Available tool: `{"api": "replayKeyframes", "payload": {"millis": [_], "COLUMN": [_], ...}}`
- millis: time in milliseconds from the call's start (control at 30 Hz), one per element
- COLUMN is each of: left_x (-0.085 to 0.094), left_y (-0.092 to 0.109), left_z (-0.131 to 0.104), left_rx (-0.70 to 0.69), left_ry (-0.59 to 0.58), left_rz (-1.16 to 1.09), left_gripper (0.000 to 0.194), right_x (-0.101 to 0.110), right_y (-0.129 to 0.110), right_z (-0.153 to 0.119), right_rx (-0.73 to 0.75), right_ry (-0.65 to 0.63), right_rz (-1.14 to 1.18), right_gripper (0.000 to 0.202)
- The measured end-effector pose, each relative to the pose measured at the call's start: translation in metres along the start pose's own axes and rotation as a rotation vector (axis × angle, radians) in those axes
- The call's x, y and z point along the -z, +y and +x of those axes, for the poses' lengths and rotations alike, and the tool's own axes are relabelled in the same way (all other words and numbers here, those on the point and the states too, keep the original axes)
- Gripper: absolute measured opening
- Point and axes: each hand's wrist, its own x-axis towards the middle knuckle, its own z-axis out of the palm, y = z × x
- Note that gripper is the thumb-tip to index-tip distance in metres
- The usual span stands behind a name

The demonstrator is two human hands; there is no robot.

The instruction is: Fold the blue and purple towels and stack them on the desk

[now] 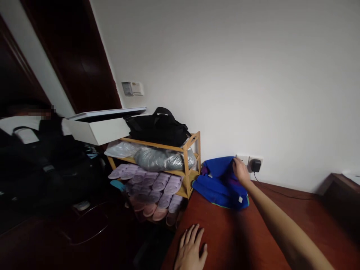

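Observation:
My right hand (241, 170) reaches to the far end of the reddish-brown wooden table (213, 221), its fingers closed on the upper edge of a blue cloth (216, 187). Purple patches, a thin green edge and a small white tag show on the cloth, which lies crumpled against the wall with its top edge raised. Whether it is a garment, I cannot tell. My left hand (191, 249) rests flat on the near left edge of the table, fingers spread, holding nothing.
Beside the table stands a wooden rack (185, 172) with rows of slippers (160, 182), plastic-wrapped bundles (157, 159), a black bag (160, 127) and a white box (98, 129). A black adapter (255, 165) is plugged into the wall, its cable trailing right. Someone partly shows at far left.

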Motion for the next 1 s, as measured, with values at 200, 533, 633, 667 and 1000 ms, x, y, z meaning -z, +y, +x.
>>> {"api": "replayKeyframes", "payload": {"millis": [200,533,633,667,1000], "left_x": [0.019,0.08,0.102,0.11,0.14], "left_y": [0.012,0.054,0.088,0.102,0.206], "left_z": [0.006,0.016,0.023,0.026,0.003], "left_rx": [0.054,-0.133,-0.325,-0.397,-0.798], "left_ry": [-0.041,-0.186,-0.24,-0.243,-0.219], "left_rz": [-0.059,0.134,0.118,0.11,0.203], "left_gripper": [0.051,0.042,0.03,0.026,0.015], "right_x": [0.183,0.331,0.317,0.308,0.178], "right_y": [-0.024,0.012,0.041,0.048,-0.02], "right_z": [-0.041,-0.202,-0.217,-0.221,-0.359], "right_rx": [0.364,0.596,0.553,0.53,0.165], "right_ry": [0.743,0.023,-0.143,-0.173,0.17], "right_rz": [0.348,0.104,0.106,0.13,0.479], "right_gripper": [0.031,0.026,0.029,0.03,0.027]}}
